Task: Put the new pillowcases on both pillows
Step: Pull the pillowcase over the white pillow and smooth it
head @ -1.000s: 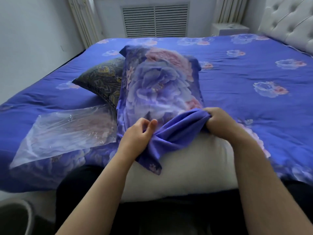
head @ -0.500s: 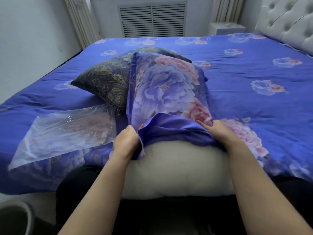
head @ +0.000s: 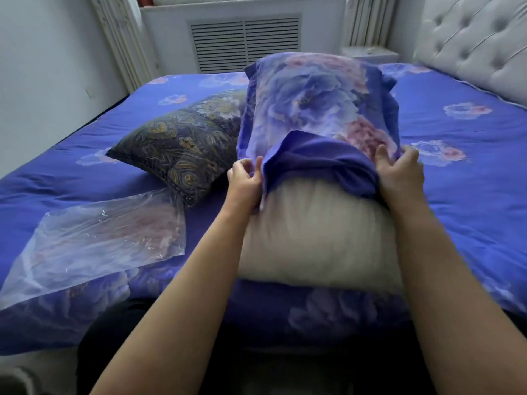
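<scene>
A white pillow (head: 316, 238) is raised off the bed in front of me, its far half inside a purple floral pillowcase (head: 313, 101). The case's plain purple open edge (head: 319, 158) is bunched across the pillow's middle. My left hand (head: 245, 178) pinches that edge at the left side. My right hand (head: 399, 172) grips the case's edge at the right side, fingers curled over the fabric. A second pillow in a dark paisley case (head: 182, 149) lies on the bed to the left, partly behind the raised pillow.
A clear plastic bag (head: 94, 240) with folded floral fabric inside lies at the left on the blue floral bedspread (head: 470, 195). A tufted grey headboard (head: 479, 44) stands at the right. A wall vent (head: 245, 42) and a small white nightstand (head: 370, 54) are behind the bed.
The pillow has been lifted and tilted up off the bed, with both hands rising along it. The left hand has shifted from gripping low on the edge to pinching it higher.
</scene>
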`<state>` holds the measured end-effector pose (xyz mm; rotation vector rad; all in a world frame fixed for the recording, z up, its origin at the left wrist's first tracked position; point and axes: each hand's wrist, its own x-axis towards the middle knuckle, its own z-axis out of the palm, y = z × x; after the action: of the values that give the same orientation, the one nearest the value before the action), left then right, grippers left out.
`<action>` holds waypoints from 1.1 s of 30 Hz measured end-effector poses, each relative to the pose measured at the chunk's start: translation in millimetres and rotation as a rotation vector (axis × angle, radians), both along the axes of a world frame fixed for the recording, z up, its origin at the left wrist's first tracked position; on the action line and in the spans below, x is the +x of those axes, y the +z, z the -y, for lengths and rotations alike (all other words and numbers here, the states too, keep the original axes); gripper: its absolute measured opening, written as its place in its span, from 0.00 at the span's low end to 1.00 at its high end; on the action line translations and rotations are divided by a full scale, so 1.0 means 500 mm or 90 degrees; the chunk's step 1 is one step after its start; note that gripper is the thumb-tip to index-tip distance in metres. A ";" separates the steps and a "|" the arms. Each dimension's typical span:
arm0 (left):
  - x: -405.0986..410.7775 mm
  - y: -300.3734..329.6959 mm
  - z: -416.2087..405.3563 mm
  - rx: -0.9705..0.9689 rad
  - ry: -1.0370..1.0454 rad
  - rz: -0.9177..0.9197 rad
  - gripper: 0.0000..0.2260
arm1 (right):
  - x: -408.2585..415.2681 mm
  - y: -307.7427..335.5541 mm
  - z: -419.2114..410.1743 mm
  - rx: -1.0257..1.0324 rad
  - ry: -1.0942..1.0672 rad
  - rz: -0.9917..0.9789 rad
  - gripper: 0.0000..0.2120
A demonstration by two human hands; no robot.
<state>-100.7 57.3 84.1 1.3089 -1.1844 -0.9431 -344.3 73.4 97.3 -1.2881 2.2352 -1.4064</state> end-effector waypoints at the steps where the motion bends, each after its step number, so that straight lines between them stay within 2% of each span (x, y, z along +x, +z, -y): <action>1: -0.010 -0.005 -0.001 -0.030 -0.040 0.075 0.14 | -0.002 -0.016 0.006 0.075 0.042 -0.056 0.29; 2: -0.024 -0.015 -0.010 -0.032 -0.103 0.115 0.15 | 0.002 -0.032 0.002 0.158 0.104 -0.106 0.36; 4: -0.046 -0.054 -0.033 0.018 -0.214 0.254 0.26 | 0.010 -0.077 -0.014 0.264 0.216 -0.143 0.49; 6: -0.056 -0.098 -0.048 0.015 -0.178 0.547 0.32 | 0.016 -0.114 -0.032 0.278 0.237 -0.174 0.42; 7: -0.060 -0.115 -0.053 -0.012 -0.123 0.628 0.32 | 0.016 -0.128 -0.041 0.244 0.221 -0.196 0.37; 8: -0.062 -0.123 -0.052 -0.037 -0.077 0.625 0.27 | 0.014 -0.140 -0.048 0.176 0.197 -0.208 0.33; 10: -0.061 -0.115 -0.050 -0.093 0.007 0.468 0.13 | 0.013 -0.149 -0.064 -0.030 0.131 -0.193 0.20; 11: -0.059 -0.105 -0.055 -0.134 0.031 0.355 0.10 | 0.015 -0.148 -0.075 -0.122 0.095 -0.174 0.12; 12: -0.055 -0.096 -0.060 -0.185 0.043 0.234 0.09 | 0.017 -0.146 -0.091 -0.180 0.065 -0.154 0.08; 14: -0.031 -0.073 -0.078 -0.303 0.055 0.052 0.08 | 0.023 -0.151 -0.122 -0.229 0.026 -0.122 0.14; 16: 0.002 -0.068 -0.107 -0.375 0.076 0.011 0.09 | 0.016 -0.173 -0.151 -0.253 0.007 -0.135 0.18; 17: 0.019 -0.076 -0.121 -0.372 0.092 0.021 0.09 | 0.012 -0.186 -0.166 -0.249 0.002 -0.150 0.19; 19: 0.052 -0.110 -0.144 -0.301 0.153 0.063 0.13 | 0.007 -0.213 -0.191 -0.231 0.023 -0.203 0.22; 22: 0.080 -0.174 -0.170 -0.067 0.185 0.045 0.19 | 0.012 -0.244 -0.238 -0.227 0.038 -0.263 0.22; 26: 0.110 -0.215 -0.172 0.014 0.200 0.166 0.25 | 0.021 -0.237 -0.274 -0.292 0.039 -0.241 0.16; 28: 0.111 -0.202 -0.177 0.118 0.170 0.166 0.23 | 0.024 -0.229 -0.289 -0.339 0.035 -0.246 0.14; 30: 0.111 -0.187 -0.177 0.201 0.101 0.090 0.25 | 0.025 -0.228 -0.300 -0.368 0.021 -0.270 0.13; 32: 0.128 -0.185 -0.168 0.257 0.075 -0.065 0.27 | 0.023 -0.236 -0.304 -0.338 0.000 -0.263 0.15; 33: 0.142 -0.186 -0.163 0.283 0.069 -0.140 0.26 | 0.025 -0.237 -0.306 -0.307 -0.020 -0.218 0.17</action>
<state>-29.5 138.8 -8.8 1.5516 -0.7491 -1.2818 -331.6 226.2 -20.9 -1.7646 2.1954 -1.9481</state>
